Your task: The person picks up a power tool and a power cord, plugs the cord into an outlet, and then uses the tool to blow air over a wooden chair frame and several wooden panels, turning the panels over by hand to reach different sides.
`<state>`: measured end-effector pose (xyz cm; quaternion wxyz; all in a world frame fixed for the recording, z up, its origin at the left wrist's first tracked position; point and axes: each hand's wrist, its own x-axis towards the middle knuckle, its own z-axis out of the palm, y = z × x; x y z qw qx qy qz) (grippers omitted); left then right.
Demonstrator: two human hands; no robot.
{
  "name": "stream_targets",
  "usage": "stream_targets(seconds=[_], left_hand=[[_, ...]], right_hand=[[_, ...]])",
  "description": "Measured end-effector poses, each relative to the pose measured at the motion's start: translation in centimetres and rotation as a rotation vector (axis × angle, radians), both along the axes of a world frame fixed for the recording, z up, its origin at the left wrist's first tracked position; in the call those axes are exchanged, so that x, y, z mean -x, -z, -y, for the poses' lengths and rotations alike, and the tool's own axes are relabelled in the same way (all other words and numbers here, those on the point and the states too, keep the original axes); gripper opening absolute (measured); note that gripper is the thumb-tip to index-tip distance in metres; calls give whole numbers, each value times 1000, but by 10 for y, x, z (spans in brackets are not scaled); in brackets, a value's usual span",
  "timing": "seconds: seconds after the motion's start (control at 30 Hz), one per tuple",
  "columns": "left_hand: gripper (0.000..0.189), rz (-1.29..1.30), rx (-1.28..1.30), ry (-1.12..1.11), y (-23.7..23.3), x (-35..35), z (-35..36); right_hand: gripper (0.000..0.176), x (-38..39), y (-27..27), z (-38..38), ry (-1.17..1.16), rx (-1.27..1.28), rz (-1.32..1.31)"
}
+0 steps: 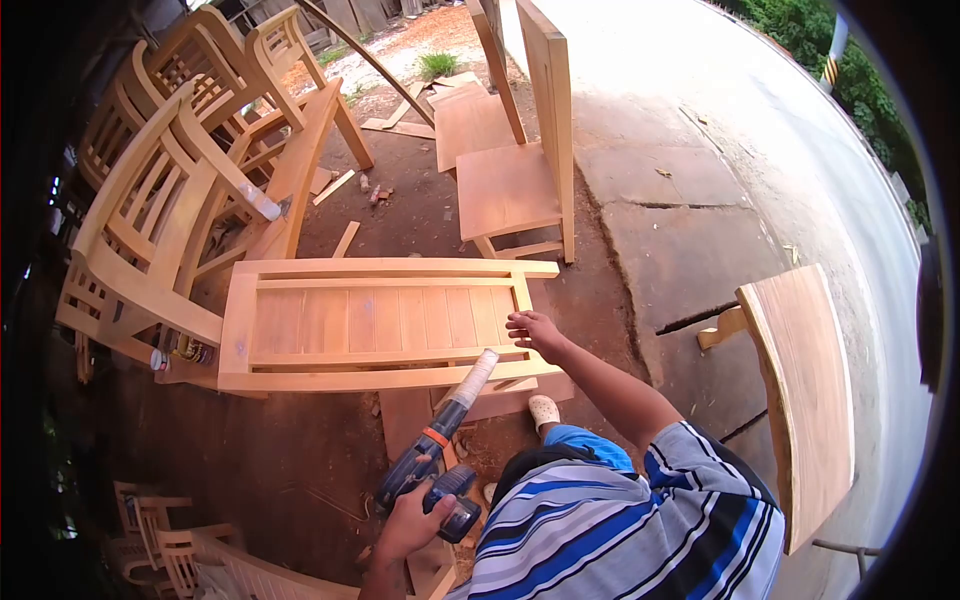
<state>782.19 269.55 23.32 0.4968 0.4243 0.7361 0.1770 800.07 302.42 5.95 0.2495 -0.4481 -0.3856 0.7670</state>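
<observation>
My left hand (405,522) is wrapped around the handle of a dark cordless blower (412,465) with an orange band and a battery pack at its base. Its long pale nozzle (474,378) points up to the near edge of a slatted wooden frame (380,378), overlapping the near rail in this view. The frame lies roughly level in front of me, its slats set between long rails. Over the right end of it is my right hand (537,334), fingers stretched out and apart, holding nothing, close to the end crosspiece.
Wooden chairs (150,225) stand stacked on and around a long bench (300,170) to the left. Ahead are two high-backed chairs (508,190). A curved wooden board (805,400) stands at right, beside the paved road (850,200). Offcuts (346,239) litter the ground.
</observation>
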Motion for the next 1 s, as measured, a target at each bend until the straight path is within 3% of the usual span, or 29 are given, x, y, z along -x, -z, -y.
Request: stream_targets(seconds=[0.1, 0.23, 0.27, 0.37, 0.4, 0.5, 0.6, 0.67, 0.83, 1.0], left_hand=[[44, -75, -74, 39, -32, -26, -51], [44, -86, -97, -26, -41, -46, -104], [42, -95, -196, -26, -28, -46, -112], [33, -170, -460, -46, -55, -75, -151], [45, -135, -396, -49, -70, -83, -164], [42, -101, -332, -124, -87, -101, -189], [35, 22, -282, -203, -96, -120, -207], [29, 178, -136, -258, -112, -131, -220], [29, 105, -208, -222, -106, -171, -228], [33, 133, -162, -259, -125, -214, -219]], right_hand=[[30, 12, -12, -54, 74, -29, -65], [23, 20, -33, -146, 161, -52, -236], [18, 19, -38, -167, 159, -67, -258], [13, 15, -33, -227, 183, -86, -336], [11, 11, -32, -240, 213, -60, -353], [12, -8, -28, -263, 190, -29, -374], [13, -38, -20, -262, 57, -10, -399], [14, -61, -19, -249, 92, 51, -320], [18, -144, 20, -198, 124, 150, -226], [20, -233, 41, -124, -23, 324, -49]])
